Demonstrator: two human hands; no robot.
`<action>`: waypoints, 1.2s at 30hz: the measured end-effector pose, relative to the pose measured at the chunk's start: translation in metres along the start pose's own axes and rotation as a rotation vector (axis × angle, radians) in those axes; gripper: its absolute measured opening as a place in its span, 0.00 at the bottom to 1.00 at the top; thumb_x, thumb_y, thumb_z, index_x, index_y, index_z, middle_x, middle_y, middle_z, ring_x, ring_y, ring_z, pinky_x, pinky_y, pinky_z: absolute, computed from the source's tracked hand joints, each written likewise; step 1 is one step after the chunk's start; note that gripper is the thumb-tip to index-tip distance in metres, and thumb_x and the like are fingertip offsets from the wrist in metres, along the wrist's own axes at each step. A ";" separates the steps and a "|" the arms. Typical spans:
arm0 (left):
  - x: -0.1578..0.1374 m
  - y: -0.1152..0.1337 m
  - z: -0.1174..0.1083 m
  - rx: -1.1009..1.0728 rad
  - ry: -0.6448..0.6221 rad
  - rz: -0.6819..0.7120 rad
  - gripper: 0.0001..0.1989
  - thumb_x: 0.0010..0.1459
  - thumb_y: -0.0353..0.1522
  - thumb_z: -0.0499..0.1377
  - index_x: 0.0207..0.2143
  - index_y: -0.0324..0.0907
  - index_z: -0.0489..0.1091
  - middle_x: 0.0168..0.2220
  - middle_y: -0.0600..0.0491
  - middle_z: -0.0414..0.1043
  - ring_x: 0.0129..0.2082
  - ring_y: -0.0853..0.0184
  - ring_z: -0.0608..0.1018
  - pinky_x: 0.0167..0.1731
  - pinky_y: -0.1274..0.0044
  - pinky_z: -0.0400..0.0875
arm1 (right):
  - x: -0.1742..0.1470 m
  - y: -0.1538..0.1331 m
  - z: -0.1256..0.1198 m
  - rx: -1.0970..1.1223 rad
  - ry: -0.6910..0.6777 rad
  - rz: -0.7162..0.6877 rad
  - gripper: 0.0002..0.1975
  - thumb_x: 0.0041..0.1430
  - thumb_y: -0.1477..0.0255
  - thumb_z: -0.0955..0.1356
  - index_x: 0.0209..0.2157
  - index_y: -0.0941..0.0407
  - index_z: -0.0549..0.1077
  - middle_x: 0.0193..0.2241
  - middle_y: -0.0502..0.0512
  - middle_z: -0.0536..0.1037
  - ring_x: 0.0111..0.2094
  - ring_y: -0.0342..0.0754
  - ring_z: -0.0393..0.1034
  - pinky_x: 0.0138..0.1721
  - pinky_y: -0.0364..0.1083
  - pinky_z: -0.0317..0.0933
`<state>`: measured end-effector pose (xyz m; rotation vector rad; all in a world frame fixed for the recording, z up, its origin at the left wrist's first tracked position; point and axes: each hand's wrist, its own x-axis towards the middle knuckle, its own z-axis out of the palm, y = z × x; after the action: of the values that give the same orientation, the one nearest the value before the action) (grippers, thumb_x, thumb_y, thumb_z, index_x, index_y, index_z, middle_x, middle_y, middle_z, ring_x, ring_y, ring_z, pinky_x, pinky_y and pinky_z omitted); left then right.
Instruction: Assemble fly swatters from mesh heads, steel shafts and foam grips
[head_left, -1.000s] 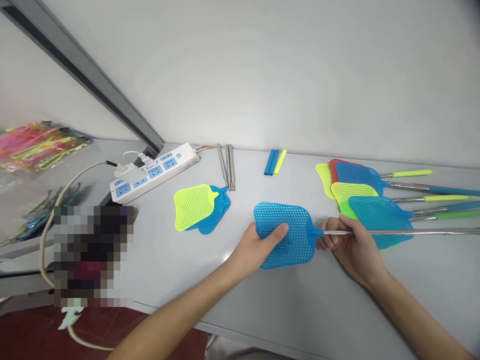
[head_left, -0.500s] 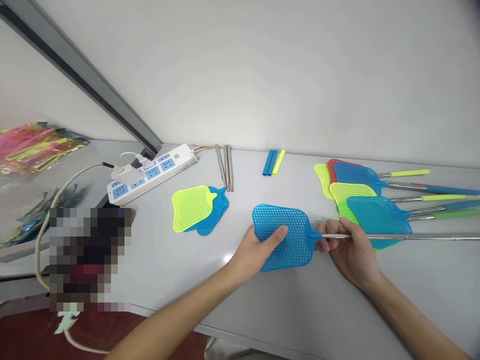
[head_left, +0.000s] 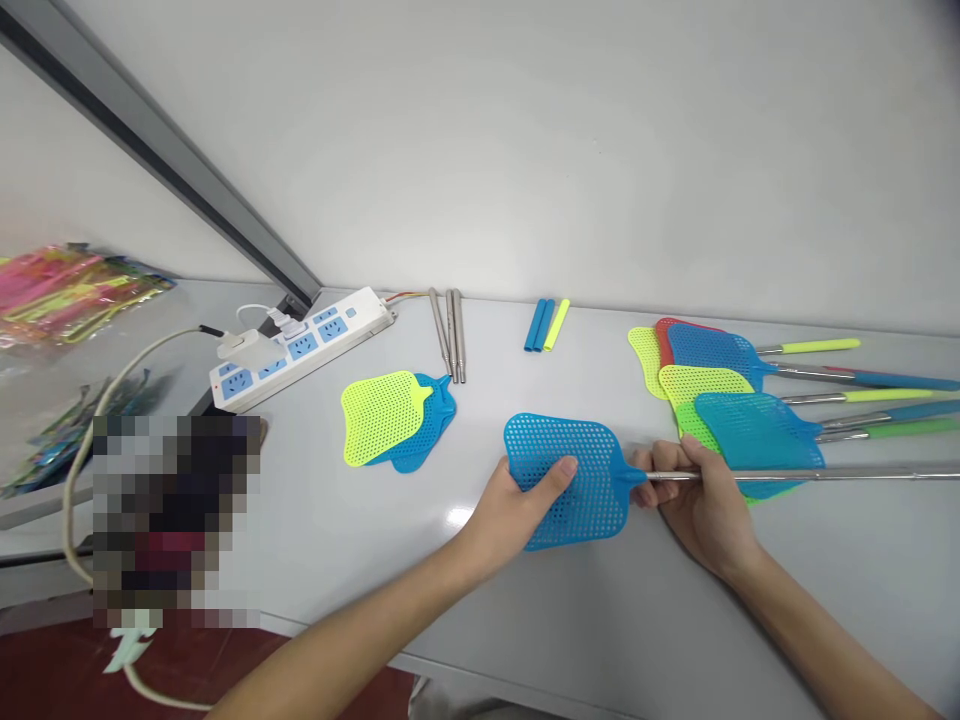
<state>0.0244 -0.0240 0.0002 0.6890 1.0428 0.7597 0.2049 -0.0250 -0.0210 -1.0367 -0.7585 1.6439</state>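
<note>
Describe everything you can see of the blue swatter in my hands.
The blue swatter has a broad, plastic-looking head full of small holes, narrowing to a neck joined to a shiny metal rod. Your left hand grips the head, thumb on top; your right hand holds the rod near the neck. It points sideways, the rod crossing in front of another blue swatter and leaving the picture at right.

Held swatter head (head_left: 598,485) blue w/ small-hole grid, rod (head_left: 862,474) silver, tubes (head_left: 546,326) blue & yel., pwr strip (head_left: 319,347) wht.
</note>
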 end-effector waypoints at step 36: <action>-0.008 0.002 0.002 0.105 -0.058 0.006 0.14 0.52 0.39 0.56 0.39 0.43 0.69 0.38 0.53 0.73 0.39 0.65 0.74 0.40 0.75 0.69 | 0.002 -0.004 -0.006 0.140 0.025 0.073 0.24 0.58 0.67 0.53 0.12 0.55 0.63 0.13 0.52 0.61 0.20 0.45 0.58 0.24 0.45 0.54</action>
<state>0.0233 -0.0297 0.0058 0.7998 1.0334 0.6905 0.2115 -0.0219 -0.0202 -0.9935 -0.5862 1.7179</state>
